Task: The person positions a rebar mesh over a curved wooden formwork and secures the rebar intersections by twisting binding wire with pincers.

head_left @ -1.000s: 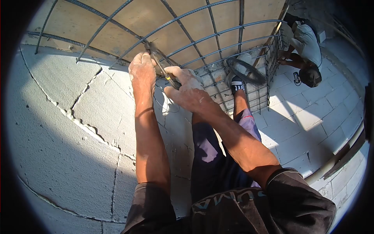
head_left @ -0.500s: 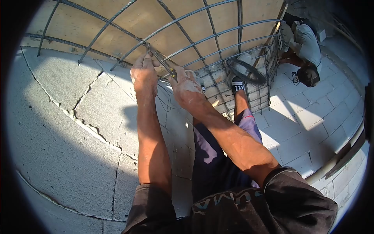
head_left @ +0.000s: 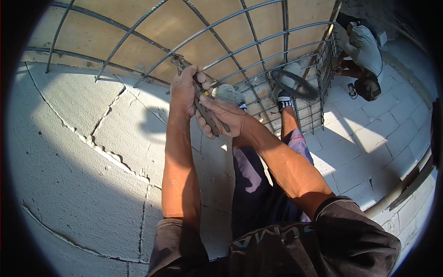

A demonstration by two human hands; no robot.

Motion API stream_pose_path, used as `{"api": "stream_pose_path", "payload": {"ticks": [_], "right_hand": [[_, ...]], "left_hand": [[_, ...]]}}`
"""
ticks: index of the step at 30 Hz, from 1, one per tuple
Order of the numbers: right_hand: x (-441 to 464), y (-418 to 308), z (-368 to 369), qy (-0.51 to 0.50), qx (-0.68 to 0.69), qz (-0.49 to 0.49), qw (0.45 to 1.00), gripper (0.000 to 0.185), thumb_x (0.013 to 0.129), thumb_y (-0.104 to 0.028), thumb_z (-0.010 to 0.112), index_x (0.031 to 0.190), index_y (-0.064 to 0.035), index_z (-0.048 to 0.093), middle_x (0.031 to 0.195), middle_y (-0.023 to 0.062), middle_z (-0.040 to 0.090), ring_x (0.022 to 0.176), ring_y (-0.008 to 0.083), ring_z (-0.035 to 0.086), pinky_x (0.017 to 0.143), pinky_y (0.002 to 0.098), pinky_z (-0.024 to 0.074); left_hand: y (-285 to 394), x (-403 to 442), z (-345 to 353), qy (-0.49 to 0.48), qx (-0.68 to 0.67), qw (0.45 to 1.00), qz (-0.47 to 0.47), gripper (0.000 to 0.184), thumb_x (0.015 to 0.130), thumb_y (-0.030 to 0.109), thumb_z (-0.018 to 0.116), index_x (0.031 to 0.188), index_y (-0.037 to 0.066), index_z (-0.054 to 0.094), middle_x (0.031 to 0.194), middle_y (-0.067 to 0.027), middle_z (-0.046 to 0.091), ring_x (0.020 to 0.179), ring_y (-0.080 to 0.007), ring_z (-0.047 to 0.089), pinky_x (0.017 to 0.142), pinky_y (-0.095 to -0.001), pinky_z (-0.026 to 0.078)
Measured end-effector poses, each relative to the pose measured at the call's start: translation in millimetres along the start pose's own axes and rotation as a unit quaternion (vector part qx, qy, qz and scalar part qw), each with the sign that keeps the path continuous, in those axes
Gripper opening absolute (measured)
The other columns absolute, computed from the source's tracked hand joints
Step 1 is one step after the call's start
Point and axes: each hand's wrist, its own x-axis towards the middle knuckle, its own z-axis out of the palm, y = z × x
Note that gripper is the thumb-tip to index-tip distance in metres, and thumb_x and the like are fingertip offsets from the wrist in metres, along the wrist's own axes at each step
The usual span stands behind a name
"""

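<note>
Dark-handled pliers (head_left: 207, 121) with a small yellow mark slant between my hands, their jaws up at a crossing of the rebar mesh (head_left: 217, 36). My left hand (head_left: 184, 90) is closed around their upper part, just below the jaws. Lower down, my right hand (head_left: 226, 114) grips the handles, its fingers curled behind them. The two hands nearly touch. Whether wire sits in the jaws is too small to tell. Behind the mesh stands a plywood panel (head_left: 184, 23).
A coil of dark wire (head_left: 295, 85) hangs on the mesh by my shoe (head_left: 284, 100). At the right, another person (head_left: 364, 51) bends over beside the mesh. Pale block paving (head_left: 360, 134) and a cracked block surface (head_left: 78, 152) lie around me.
The pliers have swung steeper, with their handles now pointing down. My right hand has dropped with them, and my left hand has shifted slightly right.
</note>
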Motion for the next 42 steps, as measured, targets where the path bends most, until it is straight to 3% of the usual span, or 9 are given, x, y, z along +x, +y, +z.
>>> {"api": "stream_pose_path", "payload": {"ticks": [3, 5, 12, 16, 21, 28, 33, 39, 42], "right_hand": [[3.0, 7.1, -43.2, 0.064, -0.076, -0.068, 0.993, 0.035, 0.099, -0.045, 0.061, 0.093, -0.0104, 0.061, 0.073, -0.0022, 0.059, 0.059, 0.0105, 0.059, 0.05, 0.0236, 0.0432], [-4.9, 4.2, -63.1, 0.043, -0.142, -0.077, 0.986, 0.029, 0.101, -0.038, 0.06, 0.095, -0.0098, 0.061, 0.073, -0.0011, 0.061, 0.059, 0.01, 0.06, 0.054, 0.0237, 0.0463], [-28.2, -23.8, -33.2, 0.106, -0.217, -0.086, 0.967, 0.029, 0.102, -0.034, 0.059, 0.109, -0.006, 0.057, 0.082, 0.0069, 0.068, 0.067, 0.013, 0.068, 0.061, 0.0251, 0.0575], [-40.7, -47.5, -19.9, 0.133, -0.3, -0.074, 0.942, 0.028, 0.103, -0.033, 0.056, 0.107, -0.0048, 0.056, 0.088, 0.0097, 0.07, 0.074, 0.0155, 0.071, 0.068, 0.0278, 0.0602], [-38.4, -53.4, -39.1, 0.078, -0.288, -0.078, 0.951, 0.037, 0.1, -0.04, 0.06, 0.103, -0.0029, 0.056, 0.084, 0.0096, 0.068, 0.068, 0.0163, 0.068, 0.066, 0.0293, 0.0583], [-42.8, -60.2, -33.0, 0.099, -0.354, -0.088, 0.926, 0.034, 0.1, -0.038, 0.061, 0.089, -0.006, 0.053, 0.068, -0.0003, 0.052, 0.062, 0.0141, 0.064, 0.057, 0.0274, 0.0543], [-39.2, -55.3, -42.7, 0.063, -0.244, -0.08, 0.964, 0.031, 0.1, -0.035, 0.06, 0.091, -0.0059, 0.052, 0.067, -0.0019, 0.048, 0.056, 0.0124, 0.061, 0.057, 0.0265, 0.0553], [-44.8, -58.4, -34.8, 0.059, -0.204, -0.068, 0.975, 0.029, 0.1, -0.032, 0.061, 0.096, -0.0042, 0.053, 0.068, -0.0028, 0.047, 0.057, 0.0149, 0.065, 0.056, 0.0259, 0.0538], [-45.3, -69.1, -38.0, 0.058, -0.255, -0.068, 0.963, 0.028, 0.101, -0.031, 0.06, 0.097, -0.0034, 0.055, 0.069, -0.0024, 0.048, 0.062, 0.0166, 0.069, 0.055, 0.0241, 0.052]], "left_hand": [[-15.4, 9.2, -3.1, -0.023, -0.033, 0.998, 0.041, 0.024, 0.099, 0.024, 0.052, 0.104, 0.001, 0.058, 0.076, -0.0059, 0.059, 0.068, -0.019, 0.062, 0.065, -0.0379, 0.056], [-26.9, 17.6, -10.8, -0.095, -0.141, 0.985, 0.035, 0.027, 0.1, 0.025, 0.052, 0.108, 0.0, 0.059, 0.08, -0.008, 0.063, 0.072, -0.0208, 0.064, 0.071, -0.0388, 0.057], [-19.0, 14.0, -4.1, -0.172, -0.27, 0.947, 0.029, 0.041, 0.102, 0.032, 0.048, 0.12, -0.003, 0.059, 0.101, -0.0162, 0.07, 0.09, -0.0281, 0.069, 0.085, -0.042, 0.057], [-8.4, 13.1, 1.3, -0.198, -0.311, 0.929, 0.013, 0.04, 0.102, 0.038, 0.05, 0.11, 0.0, 0.062, 0.094, -0.014, 0.068, 0.085, -0.0275, 0.066, 0.088, -0.0438, 0.054], [-14.9, 30.9, -0.8, -0.222, -0.362, 0.905, -0.013, 0.038, 0.1, 0.041, 0.055, 0.098, 0.004, 0.063, 0.084, -0.0106, 0.065, 0.078, -0.0247, 0.06, 0.089, -0.0444, 0.052], [-12.4, 18.3, -1.4, -0.211, -0.34, 0.917, -0.001, 0.041, 0.1, 0.04, 0.055, 0.108, 0.002, 0.065, 0.102, -0.0144, 0.069, 0.101, -0.03, 0.065, 0.096, -0.0509, 0.05], [-10.7, 9.4, -6.9, -0.192, -0.293, 0.937, 0.009, 0.046, 0.1, 0.04, 0.054, 0.125, 0.001, 0.059, 0.115, -0.016, 0.066, 0.111, -0.032, 0.063, 0.096, -0.0604, 0.051], [-5.6, 14.2, -26.1, -0.27, -0.284, 0.92, -0.011, 0.055, 0.101, 0.032, 0.049, 0.144, -0.002, 0.042, 0.137, -0.0211, 0.055, 0.133, -0.0361, 0.05, 0.103, -0.0618, 0.045], [-1.2, 6.6, -23.6, -0.225, -0.254, 0.941, -0.004, 0.052, 0.1, 0.027, 0.049, 0.143, -0.002, 0.044, 0.139, -0.0221, 0.055, 0.137, -0.037, 0.045, 0.106, -0.0623, 0.042]]}}
